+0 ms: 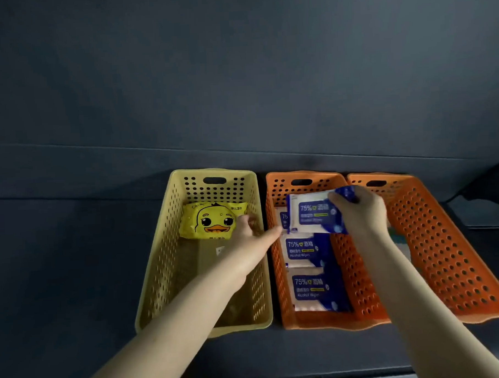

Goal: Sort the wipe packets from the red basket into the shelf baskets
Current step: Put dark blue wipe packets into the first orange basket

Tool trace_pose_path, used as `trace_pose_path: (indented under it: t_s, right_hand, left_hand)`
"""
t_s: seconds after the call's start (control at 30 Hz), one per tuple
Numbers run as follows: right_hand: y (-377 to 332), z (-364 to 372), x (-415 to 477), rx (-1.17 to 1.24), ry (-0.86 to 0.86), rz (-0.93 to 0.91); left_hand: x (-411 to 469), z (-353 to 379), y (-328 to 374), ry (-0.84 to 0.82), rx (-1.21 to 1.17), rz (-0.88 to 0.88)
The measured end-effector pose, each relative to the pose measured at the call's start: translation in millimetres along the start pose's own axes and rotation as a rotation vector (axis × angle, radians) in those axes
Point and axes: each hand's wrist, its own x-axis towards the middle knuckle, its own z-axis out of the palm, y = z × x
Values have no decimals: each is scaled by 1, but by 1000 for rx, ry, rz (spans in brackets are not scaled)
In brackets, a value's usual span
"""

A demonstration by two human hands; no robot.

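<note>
Head view, down onto a dark shelf (74, 253) carrying three perforated plastic baskets in a row. At centre, middle orange perforated plastic basket (277, 273). Just left of it, a narrow gap between, yellow perforated plastic basket (160, 264). Close against its right side, second orange perforated plastic basket (445, 251).

Grips with right hand (360, 209) a blue-and-white alcohol wipe packet (312, 213) marked "75%": fingers curled round its right end, label up, held above the far half of the middle orange basket. Inside that basket, lying flat in a line, more packets of the same kind: mid-length packet (302, 250), near-end packet (313, 293), and far-end packet (284, 218), mostly hidden under the held one.

Reaches with left hand (250, 231) into the yellow basket: fingers loosely bent, holding nothing, tips at the right edge of a yellow duck-print wipe packet (209, 220), thumb stretched out toward the middle orange basket's left rim. Cannot tell whether the fingertips touch the duck packet. Lies flat, that packet, at the far end of the yellow basket.

Inside the second orange basket, something pale (399, 239), largely hidden behind the right forearm.
</note>
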Motion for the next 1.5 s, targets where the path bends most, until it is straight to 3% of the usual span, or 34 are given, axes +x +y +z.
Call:
trace_pose_path:
  t_s: [0.1,0.23,0.4,0.57,0.77,0.97,1.17,1.37,1.5]
  right_hand:
    - [-1,24,15,-88,-110,35]
    - [3,47,25,-119,-125,6]
    - [17,54,23,-439,-121,-308]
    - [30,63,24,-326,-426,-151]
    - [34,72,27,-284,-371,-174]
    - [31,70,35,-334,-454,-171]
    - [7,25,7,-365,-483,-286]
    - [9,-40,-106,-283,-248,-514]
    - [38,-63,-213,-197,-134,-520]
  left_hand:
    - [4,6,-1,49,9,4]
    - [5,5,-2,46,91,-5]
    - [8,0,-4,37,173,-28]
    - [9,0,-3,19,169,-53]
    - [8,-2,-2,0,184,-74]
    - [4,-2,2,-11,237,-47]
    - [-16,-12,-3,95,492,157]
    - [-101,-35,-40,179,569,466]
    - [-177,-51,-94,216,645,627]
